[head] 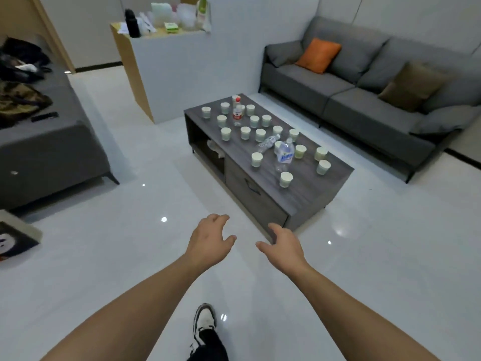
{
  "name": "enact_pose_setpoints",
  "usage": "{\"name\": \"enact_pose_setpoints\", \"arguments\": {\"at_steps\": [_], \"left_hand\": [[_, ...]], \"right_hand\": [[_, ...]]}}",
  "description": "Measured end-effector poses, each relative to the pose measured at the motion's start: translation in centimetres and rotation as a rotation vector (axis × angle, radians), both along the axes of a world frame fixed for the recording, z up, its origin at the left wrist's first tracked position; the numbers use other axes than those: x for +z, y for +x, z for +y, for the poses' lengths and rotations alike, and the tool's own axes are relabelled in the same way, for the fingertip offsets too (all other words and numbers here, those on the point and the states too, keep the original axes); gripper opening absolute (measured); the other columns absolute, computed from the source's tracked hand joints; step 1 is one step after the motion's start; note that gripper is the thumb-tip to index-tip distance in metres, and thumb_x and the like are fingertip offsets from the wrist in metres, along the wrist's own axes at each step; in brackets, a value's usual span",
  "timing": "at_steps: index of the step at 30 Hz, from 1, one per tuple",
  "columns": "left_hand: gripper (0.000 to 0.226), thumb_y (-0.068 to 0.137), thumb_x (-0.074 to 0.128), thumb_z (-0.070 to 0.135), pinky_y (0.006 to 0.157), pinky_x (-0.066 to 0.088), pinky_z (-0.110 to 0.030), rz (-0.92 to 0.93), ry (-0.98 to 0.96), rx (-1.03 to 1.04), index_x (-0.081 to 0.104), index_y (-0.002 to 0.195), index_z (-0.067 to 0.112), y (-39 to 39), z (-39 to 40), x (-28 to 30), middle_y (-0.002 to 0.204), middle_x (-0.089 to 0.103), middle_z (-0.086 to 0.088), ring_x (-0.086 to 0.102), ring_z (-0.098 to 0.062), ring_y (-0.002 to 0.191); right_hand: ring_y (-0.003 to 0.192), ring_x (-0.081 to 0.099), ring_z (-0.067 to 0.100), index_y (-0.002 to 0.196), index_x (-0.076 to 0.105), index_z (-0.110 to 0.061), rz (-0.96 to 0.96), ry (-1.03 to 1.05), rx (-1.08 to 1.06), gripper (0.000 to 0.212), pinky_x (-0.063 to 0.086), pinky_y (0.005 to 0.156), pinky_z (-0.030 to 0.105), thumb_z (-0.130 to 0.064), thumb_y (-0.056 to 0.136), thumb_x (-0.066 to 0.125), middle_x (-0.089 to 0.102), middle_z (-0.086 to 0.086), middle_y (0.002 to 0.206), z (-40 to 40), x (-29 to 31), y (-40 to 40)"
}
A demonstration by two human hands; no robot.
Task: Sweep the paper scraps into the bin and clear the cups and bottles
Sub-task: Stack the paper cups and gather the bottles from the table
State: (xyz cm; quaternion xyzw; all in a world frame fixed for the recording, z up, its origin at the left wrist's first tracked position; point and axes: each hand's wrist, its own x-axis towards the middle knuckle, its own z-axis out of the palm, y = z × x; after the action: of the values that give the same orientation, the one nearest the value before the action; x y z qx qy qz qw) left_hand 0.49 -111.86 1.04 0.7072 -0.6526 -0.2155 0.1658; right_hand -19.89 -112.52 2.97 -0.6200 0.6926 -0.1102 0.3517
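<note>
Both arms reach forward over the white floor [109,256]; the left hand [208,238] and right hand [282,246] hang loosely spread, holding nothing, just short of the grey bench [309,194]. On its top stand many white paper cups [256,159] among clear bottles [285,152], one lying down. A grey sofa [351,100] stands beyond.

No text can be read: the upright bottle [237,113] on the table [307,194] bears a red label and the nearer bottle [285,153] a blue-printed one, both too blurred to make out.
</note>
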Motion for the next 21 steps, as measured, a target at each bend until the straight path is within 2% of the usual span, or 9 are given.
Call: {"name": "enact_pose_setpoints", "arguments": {"at_steps": [5, 10, 18, 21], "left_hand": [[0.061, 0.089, 0.055, 0.049, 0.103, 0.038, -0.036, -0.013, 0.051, -0.119, 0.039, 0.143, 0.024, 3.0, -11.2, 0.4, 0.143, 0.042, 0.0, 0.039, -0.021, 0.13], [0.058, 0.088, 0.055, 0.048, 0.099, 0.04, -0.034, 0.024, 0.057, -0.143, 0.043, 0.14, 0.025, 4.7, -20.3, 0.2, 0.141, 0.044, 0.002, 0.041, -0.02, 0.128], [0.059, 0.09, 0.056, 0.046, 0.099, 0.041, -0.032, -0.049, 0.141, -0.231, 0.041, 0.143, 0.023, 5.6, -31.8, -4.2, 0.143, 0.042, 0.0, 0.042, -0.02, 0.126], [0.059, 0.089, 0.056, 0.047, 0.099, 0.043, -0.032, -0.104, 0.175, -0.231, 0.041, 0.142, 0.026, 6.2, -37.4, -6.2, 0.144, 0.039, 0.002, 0.043, -0.018, 0.126]], "right_hand": [[0.136, 0.045, 0.027, 0.151, 0.041, -0.021, 0.018, 0.045, -0.14, 0.072, 0.042, 0.108, 0.04, -0.044, 0.089, 0.068, 0.046, 0.007, 0.151, -8.2, 0.5, 1.7], [0.135, 0.046, 0.028, 0.152, 0.041, -0.021, 0.032, 0.137, -0.251, 0.072, 0.042, 0.108, 0.039, -0.046, 0.089, 0.067, 0.048, 0.008, 0.149, -13.5, -1.0, 2.0], [0.131, 0.05, 0.03, 0.152, 0.04, -0.014, -0.006, 0.279, -0.311, 0.075, 0.044, 0.106, 0.039, -0.041, 0.088, 0.069, 0.05, 0.013, 0.147, -25.8, -6.9, 1.6], [0.119, 0.058, 0.03, 0.141, 0.053, -0.015, -0.022, 0.297, -0.321, 0.062, 0.05, 0.096, 0.039, -0.04, 0.087, 0.069, 0.061, 0.011, 0.134, -32.8, -10.0, 0.9]]}}
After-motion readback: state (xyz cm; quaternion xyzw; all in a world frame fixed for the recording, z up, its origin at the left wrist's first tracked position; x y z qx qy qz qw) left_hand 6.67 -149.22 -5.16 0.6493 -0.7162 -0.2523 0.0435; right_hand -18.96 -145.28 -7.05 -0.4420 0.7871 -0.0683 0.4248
